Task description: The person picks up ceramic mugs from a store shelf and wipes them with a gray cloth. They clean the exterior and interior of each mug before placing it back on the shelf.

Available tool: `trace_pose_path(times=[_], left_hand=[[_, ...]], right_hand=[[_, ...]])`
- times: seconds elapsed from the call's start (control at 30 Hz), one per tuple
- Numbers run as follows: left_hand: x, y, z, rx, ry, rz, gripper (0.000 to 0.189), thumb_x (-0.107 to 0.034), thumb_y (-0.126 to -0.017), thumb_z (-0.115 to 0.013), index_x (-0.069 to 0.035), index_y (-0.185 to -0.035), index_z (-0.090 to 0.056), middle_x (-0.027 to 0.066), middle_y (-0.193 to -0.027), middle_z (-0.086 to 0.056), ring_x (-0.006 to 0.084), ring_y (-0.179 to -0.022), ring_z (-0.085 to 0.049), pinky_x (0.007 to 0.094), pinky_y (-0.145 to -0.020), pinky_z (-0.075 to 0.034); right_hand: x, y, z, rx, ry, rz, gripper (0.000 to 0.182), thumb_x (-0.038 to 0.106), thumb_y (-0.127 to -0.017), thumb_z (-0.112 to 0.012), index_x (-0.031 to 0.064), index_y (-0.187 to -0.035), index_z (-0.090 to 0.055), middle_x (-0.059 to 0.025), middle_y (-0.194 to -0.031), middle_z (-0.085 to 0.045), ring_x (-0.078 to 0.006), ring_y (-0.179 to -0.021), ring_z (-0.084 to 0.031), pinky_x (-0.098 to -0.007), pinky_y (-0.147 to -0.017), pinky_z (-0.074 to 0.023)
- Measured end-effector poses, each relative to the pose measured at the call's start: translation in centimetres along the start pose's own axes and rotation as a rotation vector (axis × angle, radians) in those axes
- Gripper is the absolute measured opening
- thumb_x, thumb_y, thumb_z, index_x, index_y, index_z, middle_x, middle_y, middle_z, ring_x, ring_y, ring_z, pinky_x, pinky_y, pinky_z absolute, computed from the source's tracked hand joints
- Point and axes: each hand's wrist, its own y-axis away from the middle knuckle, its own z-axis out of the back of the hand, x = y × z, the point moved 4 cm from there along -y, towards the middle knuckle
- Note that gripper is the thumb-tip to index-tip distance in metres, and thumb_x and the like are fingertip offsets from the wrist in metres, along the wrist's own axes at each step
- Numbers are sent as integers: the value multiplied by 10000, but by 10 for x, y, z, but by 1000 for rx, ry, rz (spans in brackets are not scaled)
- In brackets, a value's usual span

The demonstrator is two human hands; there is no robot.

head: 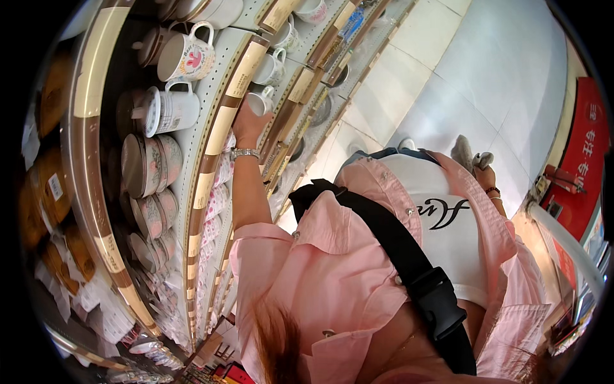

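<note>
My left hand [249, 126], with a silver bracelet or watch at the wrist, reaches into the shelving on the left. It grips a small white mug [266, 94] whose handle points away; part of its side is hidden by my fingers. Just past it stands a white mug with a leafy print [271, 69] in the same row. On my right side, low beside the hip, my right hand [485, 177] holds a bunched grey cloth [462, 152]. Dark beads circle that wrist.
A higher shelf carries a rabbit-print mug [192, 60], a lidded white mug [178, 111] and stacked floral bowls [152, 158]. Brown-and-cream shelf edges [218, 137] run along the rows. Pale floor tiles [479, 86] lie ahead. At right are a red panel with writing [583, 158] and a pale curved rail [566, 240].
</note>
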Motion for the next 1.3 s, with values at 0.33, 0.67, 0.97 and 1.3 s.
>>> trace_pose_path(times=[0.33, 0.67, 0.97, 1.3], left_hand=[[46, -28, -30, 83, 84, -49, 974, -220, -606, -763, -17, -1366, -188, 222, -1308, -388, 282, -1214, -396, 320, -984, -338], [12, -21, -6, 56, 17, -98, 655, -178, -619, -737, 41, -1153, -427, 198, -1073, -553, 296, -996, -538, 355, -882, -406], [-113, -21, 37, -75, -140, 61, 489, -175, -737, -589, 47, -1155, -467, 263, -1111, -519, 378, -1013, -509, 423, -880, -404], [-220, -64, -7, -188, -29, -288, 535, -274, -761, -618, 90, -1129, -483, 256, -1094, -528, 363, -1057, -480, 396, -911, -390]], right_hand=[[36, 19, -22, -67, -107, -33, 394, 323, -766, -557, -36, -918, -616, -221, -846, -635, -329, -819, -618, -378, -706, -481], [12, 24, -39, 22, -168, -168, 413, 329, -747, -581, -43, -925, -614, -220, -894, -627, -329, -868, -604, -379, -757, -474], [-17, 13, -33, 76, -205, -105, 395, 308, -738, -564, -47, -904, -609, -236, -868, -620, -349, -838, -603, -395, -741, -477], [-68, -18, 2, 28, -238, -142, 343, 248, -739, -571, -22, -947, -608, -216, -895, -627, -333, -847, -609, -379, -733, -484]])
